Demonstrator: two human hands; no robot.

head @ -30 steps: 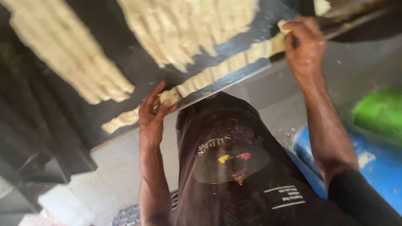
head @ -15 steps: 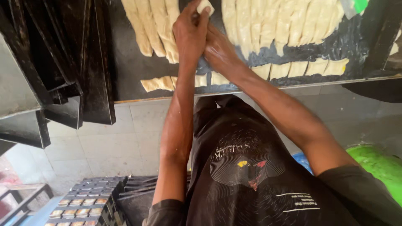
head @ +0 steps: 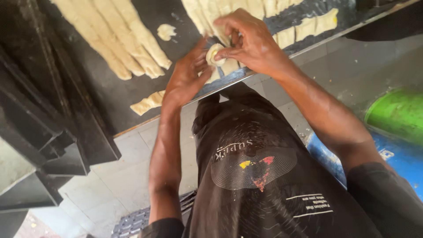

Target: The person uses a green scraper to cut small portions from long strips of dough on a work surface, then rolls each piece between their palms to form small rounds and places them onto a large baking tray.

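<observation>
Dough piece point(head: 215, 54): pinched between fingers of left hand point(head: 187, 77) and right hand point(head: 249, 39), above dark desk point(head: 88, 83) edge. Surroundings: long dough strips point(head: 119, 37), cut dough squares point(head: 308, 28), small scrap point(head: 166, 31).

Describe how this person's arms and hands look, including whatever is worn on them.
Both arms are bare from the short sleeves down. The left hand and right hand wear no gloves, and no rings, watch or bracelet show. The forearms have a slight sheen. The short black sleeves belong to a black T-shirt with a white circular line print holding yellow and red patches.
</observation>
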